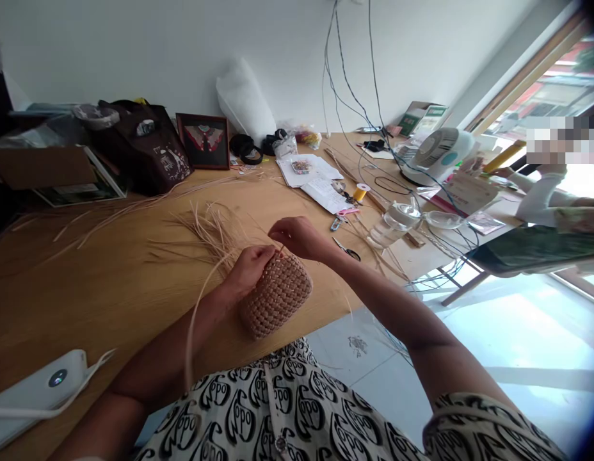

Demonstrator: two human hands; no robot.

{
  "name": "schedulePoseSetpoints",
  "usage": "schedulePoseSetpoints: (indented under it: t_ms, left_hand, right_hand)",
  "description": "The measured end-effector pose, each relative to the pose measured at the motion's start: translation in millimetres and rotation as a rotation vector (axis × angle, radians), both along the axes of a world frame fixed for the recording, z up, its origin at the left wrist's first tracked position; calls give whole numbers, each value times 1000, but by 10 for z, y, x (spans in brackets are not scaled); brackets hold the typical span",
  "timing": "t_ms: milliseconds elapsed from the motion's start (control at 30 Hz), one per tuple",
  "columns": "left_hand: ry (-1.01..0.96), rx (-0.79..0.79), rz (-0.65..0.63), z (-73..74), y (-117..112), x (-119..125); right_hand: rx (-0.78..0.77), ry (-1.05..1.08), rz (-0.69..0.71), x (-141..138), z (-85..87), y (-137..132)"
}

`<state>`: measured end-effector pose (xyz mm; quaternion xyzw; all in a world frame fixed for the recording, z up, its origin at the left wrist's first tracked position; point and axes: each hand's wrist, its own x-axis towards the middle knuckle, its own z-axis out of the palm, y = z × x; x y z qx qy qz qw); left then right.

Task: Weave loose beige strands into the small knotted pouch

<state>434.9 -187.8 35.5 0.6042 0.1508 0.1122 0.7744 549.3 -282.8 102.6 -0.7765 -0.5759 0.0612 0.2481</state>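
Note:
A tan woven basket with a tight, knobbly weave lies tilted at the table's front edge, its base turned toward me. My left hand grips its far left rim, thumb and fingers pinched on the edge. Just above the rim, my right hand is closed in a pinch on a thin weaving strand that runs down to the weave. Loose ends of strands fan out behind the basket to the left. One long pale strand arcs over my left forearm.
Scissors, a yellow thread spool, papers and a glass teapot lie to the right. A power bank sits front left. Behind are a dark bag and framed piece. Another person's arm shows far right.

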Motion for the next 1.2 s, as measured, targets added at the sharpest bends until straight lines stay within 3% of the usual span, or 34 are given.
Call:
schedulePoseSetpoints:
  t_ms: [167,300,533,700,800,967,1200]
  left_hand:
    - [-1,66,108,-52,-15,17]
    - [12,99,126,-50,-44,4]
    - [46,181,6,45,-76,-79]
    - [60,302,26,77,-91,-90]
    - [91,258,-40,92,-63,-77]
    - [104,57,-172,129,-22,-70]
    - [50,36,-87,76,-35,-63]
  right_hand:
    - [-83,-94,90,17,-65,-271]
    - [-79,-121,70,12,-104,-324]
    - [26,-82,52,-51,-123,-386]
    - [123,-3,4,-10,-271,-480]
    - [137,-26,3,41,-301,-504]
    - [137,22,64,8,-161,-358]
    - [77,272,112,-140,-96,-21]
